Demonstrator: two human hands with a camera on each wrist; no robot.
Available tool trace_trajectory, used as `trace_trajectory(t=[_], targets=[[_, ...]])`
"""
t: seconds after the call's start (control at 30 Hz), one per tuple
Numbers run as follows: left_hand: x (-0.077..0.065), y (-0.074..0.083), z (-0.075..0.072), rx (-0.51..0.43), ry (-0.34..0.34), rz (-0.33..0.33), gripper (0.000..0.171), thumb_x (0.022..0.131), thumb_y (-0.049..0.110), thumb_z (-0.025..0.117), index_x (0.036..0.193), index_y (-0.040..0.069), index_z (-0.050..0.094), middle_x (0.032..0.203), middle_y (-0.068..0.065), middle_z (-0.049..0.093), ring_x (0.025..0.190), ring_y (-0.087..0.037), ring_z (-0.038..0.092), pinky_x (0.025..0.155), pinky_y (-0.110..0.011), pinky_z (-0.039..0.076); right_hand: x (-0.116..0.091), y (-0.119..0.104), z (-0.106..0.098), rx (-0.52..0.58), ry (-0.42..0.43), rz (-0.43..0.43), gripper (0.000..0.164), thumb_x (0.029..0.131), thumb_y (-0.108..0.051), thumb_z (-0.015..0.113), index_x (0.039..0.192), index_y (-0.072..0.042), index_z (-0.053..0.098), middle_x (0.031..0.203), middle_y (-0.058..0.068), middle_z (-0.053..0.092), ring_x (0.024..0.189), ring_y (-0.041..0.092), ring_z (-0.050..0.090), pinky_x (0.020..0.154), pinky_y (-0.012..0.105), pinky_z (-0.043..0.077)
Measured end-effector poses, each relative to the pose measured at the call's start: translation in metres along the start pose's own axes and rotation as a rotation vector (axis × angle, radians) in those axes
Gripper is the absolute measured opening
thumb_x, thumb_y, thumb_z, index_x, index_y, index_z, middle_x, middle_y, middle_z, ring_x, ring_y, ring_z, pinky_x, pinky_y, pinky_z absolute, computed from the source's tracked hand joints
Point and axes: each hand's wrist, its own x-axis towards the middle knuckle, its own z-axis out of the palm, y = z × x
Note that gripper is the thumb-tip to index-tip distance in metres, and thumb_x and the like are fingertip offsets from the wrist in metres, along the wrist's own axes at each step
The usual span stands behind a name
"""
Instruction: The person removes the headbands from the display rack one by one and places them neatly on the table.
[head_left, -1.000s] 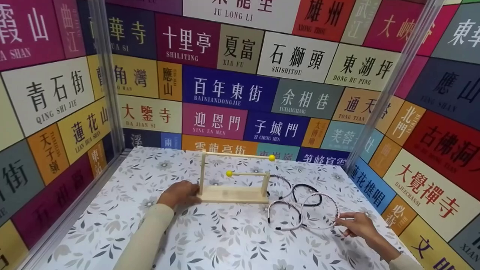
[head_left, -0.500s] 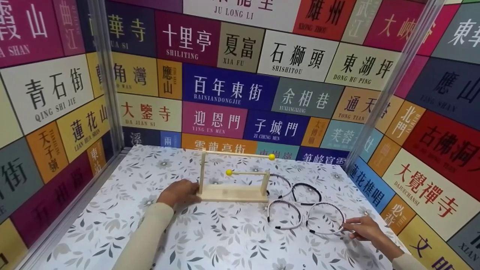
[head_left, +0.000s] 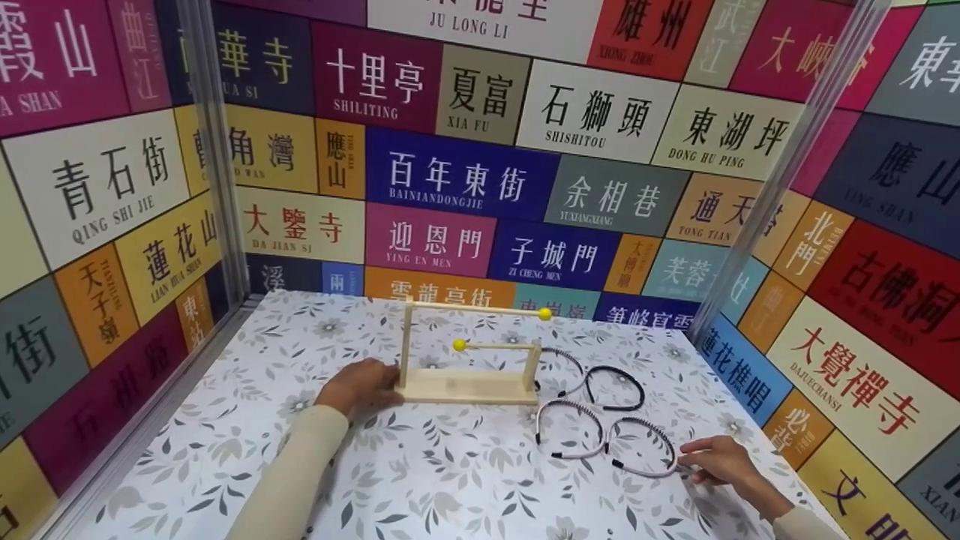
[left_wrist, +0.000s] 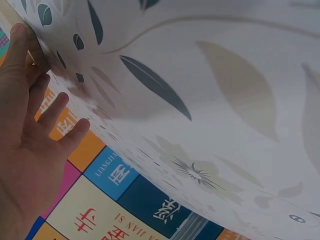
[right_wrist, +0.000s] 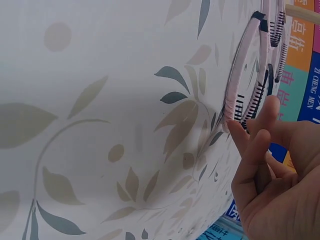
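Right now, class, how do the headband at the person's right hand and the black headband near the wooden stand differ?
The pale headband is pinkish-white with dark teeth; the black headband is dark all over. The pale one lies nearest the camera, touched by the right hand; the black one lies untouched by the wooden stand. Both lie flat on the table.

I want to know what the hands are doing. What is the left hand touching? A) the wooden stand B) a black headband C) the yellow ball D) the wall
A: the left hand rests against the end of the wooden stand, while the headbands lie over by the right hand.
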Motion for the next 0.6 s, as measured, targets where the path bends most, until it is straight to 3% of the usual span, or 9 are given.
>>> trace_trajectory(t=[0.23,0.33,0.5,0.6], targets=[[0.003,0.001,0.0,0.014,0.004,0.021,0.036,0.094,0.037,0.077,0.126,0.022,0.07,0.111,0.002,0.073,0.107,-0.023,0.067,0.103,-0.049,0.053,0.003,-0.003,-0.001,-0.016,0.003,-0.009,0.038,0.087,-0.011,0.077,0.116,0.011,0.07,0.07,0.01,0.072,0.052,0.011,0.065,0.053,0.027,0.058],[0.007,-0.002,0.001,0.037,0.009,0.026,0.035,0.094,0.039,0.078,0.125,0.023,0.071,0.108,0.004,0.073,0.105,-0.022,0.067,0.102,-0.048,0.053,0.006,-0.008,-0.005,-0.028,0.013,-0.049,0.038,0.088,-0.012,0.077,0.117,0.011,0.07,0.077,0.014,0.075,0.053,0.013,0.066,0.053,0.028,0.057],[0.009,-0.002,0.0,0.037,0.025,0.035,0.038,0.092,0.038,0.079,0.127,0.023,0.071,0.11,0.004,0.072,0.107,-0.023,0.067,0.103,-0.049,0.052,0.008,-0.031,-0.013,-0.095,0.068,-0.222,0.039,0.095,-0.02,0.075,0.12,0.009,0.07,0.1,0.022,0.077,0.06,0.019,0.072,0.055,0.03,0.058],[0.013,-0.006,0.0,0.027,0.044,0.036,0.055,0.09,0.039,0.081,0.139,0.02,0.065,0.118,0.0,0.073,0.11,-0.024,0.066,0.105,-0.049,0.051,0.01,-0.048,-0.015,-0.169,0.107,-0.368,0.04,0.099,-0.026,0.073,0.123,0.006,0.07,0.107,0.023,0.076,0.069,0.022,0.075,0.056,0.03,0.06]])
